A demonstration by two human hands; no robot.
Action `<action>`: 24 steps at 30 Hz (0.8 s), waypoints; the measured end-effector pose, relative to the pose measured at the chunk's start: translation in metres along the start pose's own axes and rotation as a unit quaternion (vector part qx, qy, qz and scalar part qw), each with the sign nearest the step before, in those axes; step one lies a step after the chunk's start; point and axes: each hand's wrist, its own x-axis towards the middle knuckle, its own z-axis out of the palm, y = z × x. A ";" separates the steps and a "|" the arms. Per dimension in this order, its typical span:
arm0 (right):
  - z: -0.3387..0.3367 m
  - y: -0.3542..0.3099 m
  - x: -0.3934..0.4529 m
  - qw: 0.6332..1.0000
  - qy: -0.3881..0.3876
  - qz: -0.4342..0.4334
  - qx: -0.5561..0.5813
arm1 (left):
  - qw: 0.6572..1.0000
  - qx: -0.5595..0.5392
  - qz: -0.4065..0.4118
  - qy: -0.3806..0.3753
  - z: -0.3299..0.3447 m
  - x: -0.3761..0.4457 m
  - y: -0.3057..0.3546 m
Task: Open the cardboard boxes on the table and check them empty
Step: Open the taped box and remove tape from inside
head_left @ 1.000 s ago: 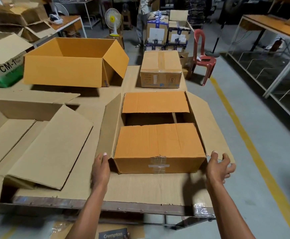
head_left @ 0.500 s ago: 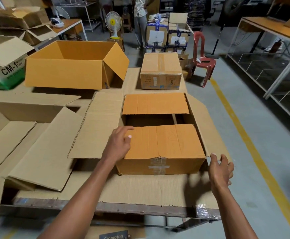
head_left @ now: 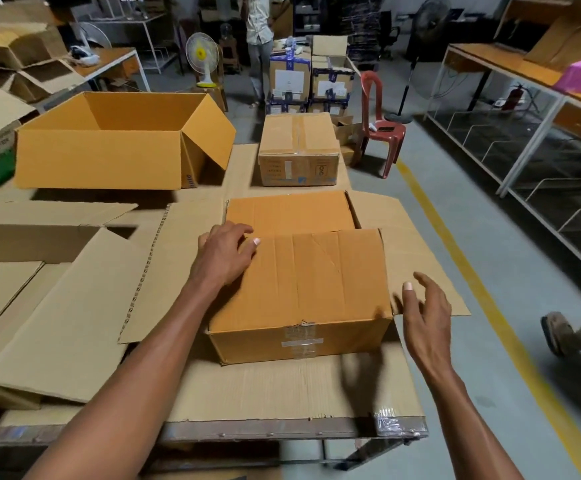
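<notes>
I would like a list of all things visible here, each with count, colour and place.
near box: one, orange-brown, front of table, inner flaps folded down, side flaps spread
sealed box: one, brown, taped, far end of table
large open box: one, orange, back left
flattened cardboard: several sheets, tan, left
table: one, metal edge, under cardboard
chair: one, red, floor beyond table
fan: one, white and yellow, background
left hand: on near box's left edge, fingers resting on the flap
right hand: beside box's right corner, fingers relaxed, holding nothing

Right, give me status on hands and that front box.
Left hand flat on near flap of front box. Right hand open, off its right side. Inner flaps down, inside hidden. Sealed box waits behind.
</notes>
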 end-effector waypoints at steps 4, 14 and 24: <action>-0.020 -0.022 0.021 0.974 -0.027 0.049 0.219 | 0.994 -0.022 0.028 0.099 -0.057 -0.029 0.024; -0.023 -0.037 0.028 0.891 -0.384 0.036 0.238 | 0.912 -0.230 -0.049 -0.335 -0.065 -0.096 0.012; 0.042 -0.033 -0.017 0.861 -0.439 -0.108 -0.231 | 0.937 0.039 -0.024 -0.347 0.031 -0.121 0.004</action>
